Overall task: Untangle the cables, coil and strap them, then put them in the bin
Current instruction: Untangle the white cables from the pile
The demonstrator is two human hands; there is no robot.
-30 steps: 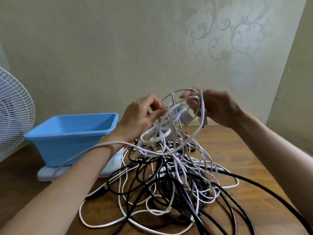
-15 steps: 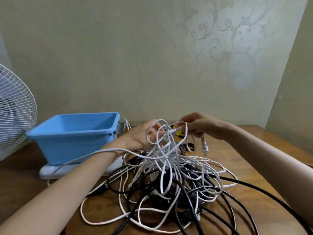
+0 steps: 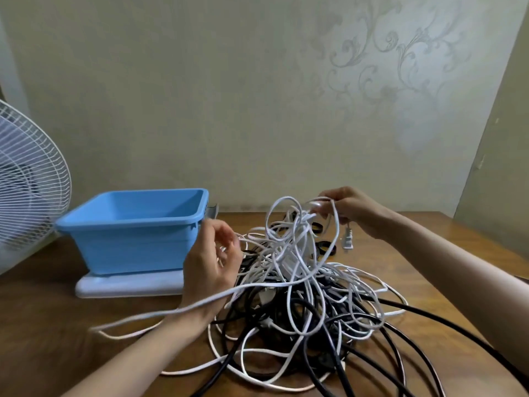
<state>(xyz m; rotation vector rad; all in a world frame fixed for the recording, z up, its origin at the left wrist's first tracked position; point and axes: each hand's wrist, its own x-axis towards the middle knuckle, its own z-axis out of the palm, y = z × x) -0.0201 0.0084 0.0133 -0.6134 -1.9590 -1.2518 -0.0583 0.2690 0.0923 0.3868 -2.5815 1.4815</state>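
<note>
Head view, the only view. Step in hand: untangling, early. The tangle of cables (image 3: 300, 308), white and black strands mixed, lies in one heap on the wooden table (image 3: 57, 325), just right of the blue bin (image 3: 128, 247). I see nothing coiled or strapped, and no cable in the part of the bin that shows. The right hand (image 3: 353, 214) is raised above the far side of the heap, fingertips pinching a loop of white cable (image 3: 299, 224) and lifting it clear; a two-pin plug (image 3: 347, 242) dangles just below that hand. The left hand (image 3: 211, 262) hovers at the near-left edge of the heap with its fingers curled. It is blurred, so I cannot tell whether it grips a strand or only touches one. One long white strand runs across the left wrist and off toward the near-left of the table. Small black loops (image 3: 323, 249) lie beyond the heap, possibly the straps; too small to confirm. The bin sits on a flat white base (image 3: 126, 285), and a fan (image 3: 28, 181) stands at far left. Judgement on the next move: the plug end looks like the free end, so feed it back through the lifted loops while the left hand holds the heap down. Pull slowly, since a hard tug would likely tighten the knots or drag the black cables along.
</note>
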